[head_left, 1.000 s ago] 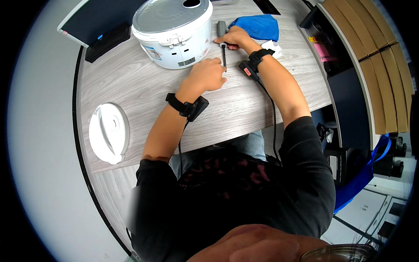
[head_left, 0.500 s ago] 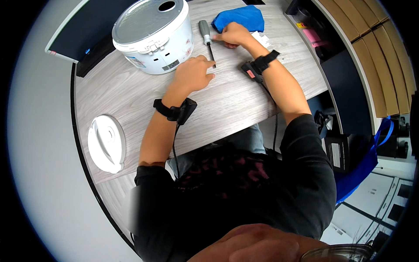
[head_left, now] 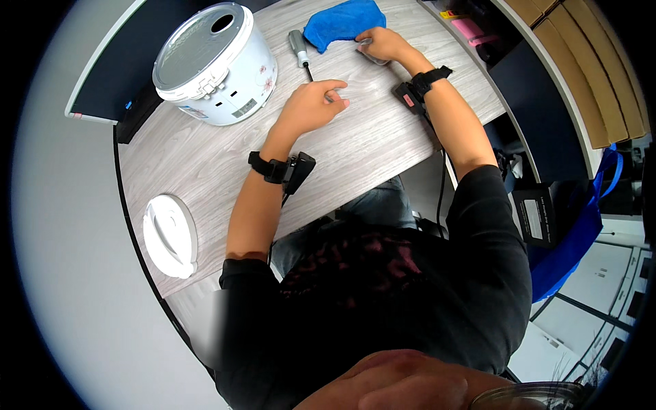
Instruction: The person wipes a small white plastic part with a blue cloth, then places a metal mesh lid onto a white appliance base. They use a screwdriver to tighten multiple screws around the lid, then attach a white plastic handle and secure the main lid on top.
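Over the middle of the table, my left hand (head_left: 311, 108) is closed, fingers curled toward the thumb; a small greyish bit shows between them, too little to name. Farther right, my right hand (head_left: 388, 45) pinches a small, translucent, crumpled piece that looks like clear plastic (head_left: 372, 57). A blue cloth (head_left: 345, 24) lies just beyond that hand. Between the cloth and a white rice cooker body (head_left: 236, 85) rests a screwdriver (head_left: 298, 48) with a grey handle, its tip hidden behind my left hand. The cooker has flower prints, a front latch and a round hole in its grey top.
A white oval plastic cover (head_left: 169, 236) lies at the table's near left. Along the left runs a dark panel (head_left: 154, 51). Shelves with cardboard boxes (head_left: 574, 75) stand on the right, above a blue bag (head_left: 567, 256) and a black box (head_left: 534, 217). Black straps with small devices circle both wrists.
My right hand has left the screwdriver's side and now holds the translucent piece; the white bits beside it no longer show. My left hand has curled its fingers. The whole view has shifted slightly.
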### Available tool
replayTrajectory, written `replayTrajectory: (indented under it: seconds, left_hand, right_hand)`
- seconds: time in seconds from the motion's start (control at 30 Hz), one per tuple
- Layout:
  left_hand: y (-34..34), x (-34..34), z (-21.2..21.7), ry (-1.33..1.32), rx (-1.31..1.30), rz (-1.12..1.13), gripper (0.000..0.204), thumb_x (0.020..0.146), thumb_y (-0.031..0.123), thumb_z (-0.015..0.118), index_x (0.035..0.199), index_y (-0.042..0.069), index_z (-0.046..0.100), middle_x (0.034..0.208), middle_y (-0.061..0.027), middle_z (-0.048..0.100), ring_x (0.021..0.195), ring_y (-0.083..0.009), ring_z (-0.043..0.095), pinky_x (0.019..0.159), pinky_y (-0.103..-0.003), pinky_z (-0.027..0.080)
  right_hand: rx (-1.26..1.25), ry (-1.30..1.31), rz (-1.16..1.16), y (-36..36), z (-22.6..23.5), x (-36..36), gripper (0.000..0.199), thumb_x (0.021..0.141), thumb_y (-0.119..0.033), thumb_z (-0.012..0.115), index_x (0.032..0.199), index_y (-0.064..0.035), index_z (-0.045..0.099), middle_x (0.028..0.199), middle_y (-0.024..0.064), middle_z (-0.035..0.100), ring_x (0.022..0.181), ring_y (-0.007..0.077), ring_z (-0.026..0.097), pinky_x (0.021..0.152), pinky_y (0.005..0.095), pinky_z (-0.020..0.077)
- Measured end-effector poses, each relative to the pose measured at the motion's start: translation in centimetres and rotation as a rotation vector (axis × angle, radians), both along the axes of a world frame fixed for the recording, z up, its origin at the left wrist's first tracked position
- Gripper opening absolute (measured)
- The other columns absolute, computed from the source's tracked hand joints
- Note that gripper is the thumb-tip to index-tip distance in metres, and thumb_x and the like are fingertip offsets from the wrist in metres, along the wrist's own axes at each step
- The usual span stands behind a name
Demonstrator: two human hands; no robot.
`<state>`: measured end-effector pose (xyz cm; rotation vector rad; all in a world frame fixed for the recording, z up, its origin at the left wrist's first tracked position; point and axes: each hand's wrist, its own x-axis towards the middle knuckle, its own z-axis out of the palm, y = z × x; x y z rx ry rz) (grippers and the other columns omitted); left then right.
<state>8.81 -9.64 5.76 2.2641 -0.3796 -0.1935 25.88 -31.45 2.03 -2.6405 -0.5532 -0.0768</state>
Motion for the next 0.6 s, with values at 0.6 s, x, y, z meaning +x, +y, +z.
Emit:
replayTrajectory:
  seconds: [0.6]
  left_hand:
    - [1.2,-1.3,1.3,-0.028,0.032,0.053,0.042,0.085,0.031,0.074,0.121,0.009,0.070,0.093,-0.0056,0.075,0.074,-0.0186,0.066,0.070,-0.033,0.052]
  right_hand:
    - [-0.121,-0.113,-0.067,0.9,3.4,-1.2,0.025,0.084,-0.034,0.073,0.088,-0.0091,0.074,0.087,0.0128,0.074,0.085,0.0300,0.070,0.074,0.0432,0.0548]
